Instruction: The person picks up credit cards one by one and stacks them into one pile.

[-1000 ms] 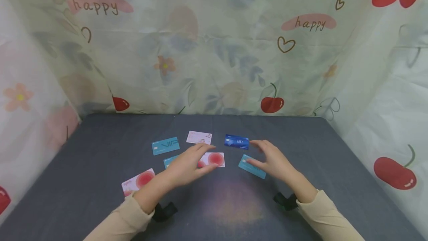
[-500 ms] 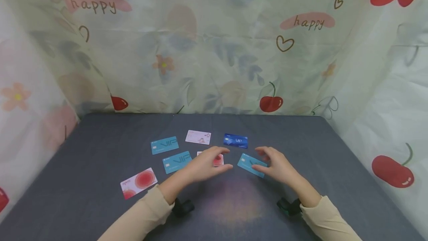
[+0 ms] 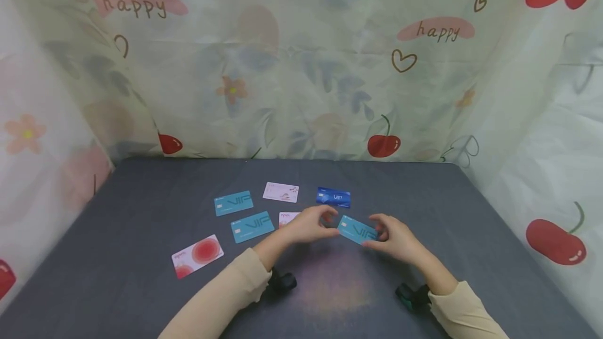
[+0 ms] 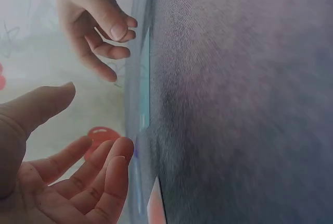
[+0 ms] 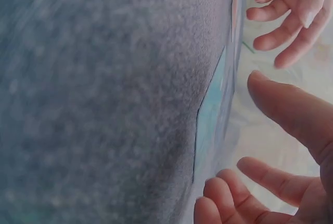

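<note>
A teal VIP card (image 3: 357, 229) lies tilted on the dark table, between my two hands. My left hand (image 3: 309, 224) hovers at its left end, thumb and fingers apart, partly covering a pink card with red circles (image 3: 288, 218). At the teal card's right end is my right hand (image 3: 397, 238), fingers loosely bent and thumb spread. In the left wrist view, nothing sits between the left thumb and fingers, and the teal card (image 4: 145, 86) lies flat beyond them. The right wrist view shows the right hand (image 5: 281, 182) likewise holding nothing, above the card (image 5: 210, 117).
A dark blue VIP card (image 3: 333, 197) and a pale pink card (image 3: 280, 192) lie farther back. Two more teal cards, one behind (image 3: 233, 203) and one nearer (image 3: 252, 227), are to the left, with a red-circled pink card (image 3: 197, 256). A patterned curtain (image 3: 301, 93) closes off the back.
My left hand has moved right, uncovering a teal card and covering much of the middle pink card. My right hand has shifted slightly right and down. The cards lie where they were.
</note>
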A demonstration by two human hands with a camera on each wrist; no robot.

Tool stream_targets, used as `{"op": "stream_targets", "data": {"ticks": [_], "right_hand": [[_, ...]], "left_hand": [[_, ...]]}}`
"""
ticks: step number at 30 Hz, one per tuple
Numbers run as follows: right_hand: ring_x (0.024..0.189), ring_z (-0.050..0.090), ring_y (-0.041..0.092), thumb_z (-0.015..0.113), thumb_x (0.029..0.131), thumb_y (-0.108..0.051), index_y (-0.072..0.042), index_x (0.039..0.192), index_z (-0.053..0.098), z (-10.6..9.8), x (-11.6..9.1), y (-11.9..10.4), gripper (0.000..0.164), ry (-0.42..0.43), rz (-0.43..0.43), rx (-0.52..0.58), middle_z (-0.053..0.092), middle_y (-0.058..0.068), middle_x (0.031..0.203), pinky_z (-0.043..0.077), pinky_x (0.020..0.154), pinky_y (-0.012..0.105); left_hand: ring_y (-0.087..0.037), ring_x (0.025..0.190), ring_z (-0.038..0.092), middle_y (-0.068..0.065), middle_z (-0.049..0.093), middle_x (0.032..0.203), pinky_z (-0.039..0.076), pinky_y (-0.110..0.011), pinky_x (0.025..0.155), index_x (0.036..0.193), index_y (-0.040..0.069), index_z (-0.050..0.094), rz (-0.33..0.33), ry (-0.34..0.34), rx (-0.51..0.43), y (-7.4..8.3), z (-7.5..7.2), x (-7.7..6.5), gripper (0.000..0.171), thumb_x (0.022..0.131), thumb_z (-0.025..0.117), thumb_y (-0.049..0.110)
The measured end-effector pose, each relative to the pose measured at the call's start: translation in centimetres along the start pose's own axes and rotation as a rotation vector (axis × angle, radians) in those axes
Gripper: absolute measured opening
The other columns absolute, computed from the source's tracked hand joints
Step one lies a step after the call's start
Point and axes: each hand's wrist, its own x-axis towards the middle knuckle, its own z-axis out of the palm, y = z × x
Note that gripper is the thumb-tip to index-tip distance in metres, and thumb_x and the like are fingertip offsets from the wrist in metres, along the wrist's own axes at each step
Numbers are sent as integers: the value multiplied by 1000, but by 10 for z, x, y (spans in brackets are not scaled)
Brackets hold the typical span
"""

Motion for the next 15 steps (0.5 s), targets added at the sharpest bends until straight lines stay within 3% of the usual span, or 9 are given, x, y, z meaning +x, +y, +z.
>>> {"op": "stream_targets", "data": {"ticks": [6,15], "right_hand": [[77,57,16,76,76,-29,4,124,50,-2,-4,5,64,-13,62,11,60,14,97,47,67,31],[72,54,14,78,73,-26,4,118,51,-3,-8,12,61,-66,117,41,56,12,91,44,63,28]], "left_hand": [[-25,97,61,-14,67,102,46,-28,81,118,1,57,-24,18,40,3,9,12,47,79,72,23],[-14,77,53,-14,65,94,42,-20,64,117,0,57,-94,16,54,4,18,29,49,74,76,16]]}}
